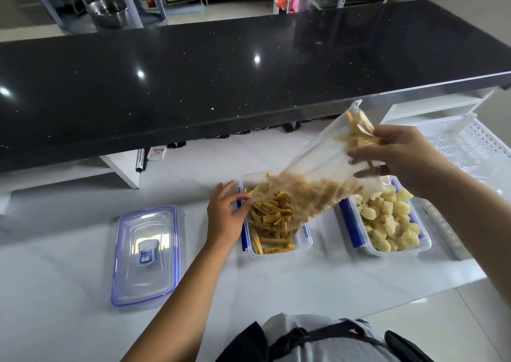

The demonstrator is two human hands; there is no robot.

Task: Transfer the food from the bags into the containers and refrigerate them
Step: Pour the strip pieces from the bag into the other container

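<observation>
A clear plastic bag (318,168) of yellow-brown strips hangs tilted, its mouth low over the middle container (305,241). My right hand (401,159) grips the bag's raised closed end. My left hand (225,212) pinches the bag's mouth at the container's left rim. Tan strips (272,223) lie piled in that container, and more slide down inside the bag. To the right stands a second clear container (424,244) with blue clips, filled with pale round puffs (390,223).
A clear lid with a blue seal (146,253) lies flat on the white worktop at left. A black raised counter (221,71) runs across behind. A white perforated crate (467,140) sits at far right. The worktop's front edge is near my body.
</observation>
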